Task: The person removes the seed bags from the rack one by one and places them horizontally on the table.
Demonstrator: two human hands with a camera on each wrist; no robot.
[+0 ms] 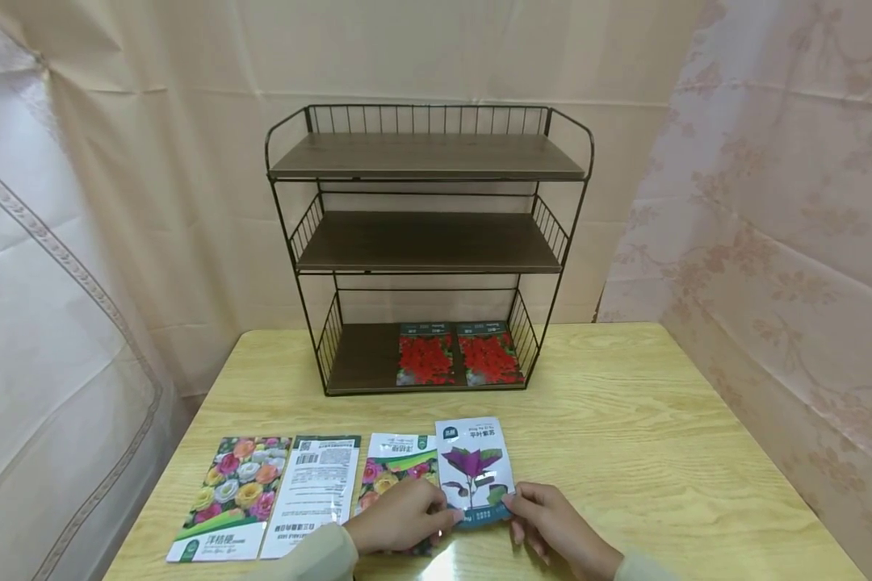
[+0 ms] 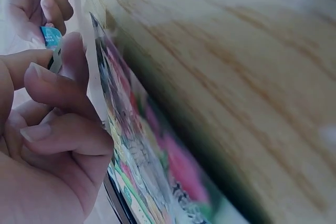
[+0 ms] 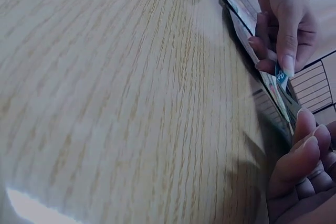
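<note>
In the head view a white seed packet (image 1: 472, 464) with a purple plant picture is held at its near edge by both hands. My left hand (image 1: 407, 516) pinches its lower left corner between thumb and curled fingers. At the lower right corner my right hand (image 1: 552, 520) pinches it, thumb on top. The packet partly overlaps a flower seed packet (image 1: 385, 468) lying on the table, which my left hand also covers in part. In the left wrist view, that flower packet (image 2: 136, 135) lies just beyond my left fingers (image 2: 68, 87).
Further left lie a white text-side packet (image 1: 312, 492) and another flower packet (image 1: 232, 496). Behind them stands a three-tier rack (image 1: 429, 242) with dark shelves. Two red flower packets, one left (image 1: 425, 355) and one right (image 1: 490, 355), lie on its bottom shelf. Curtains (image 1: 785, 202) surround the wooden table (image 1: 625, 420).
</note>
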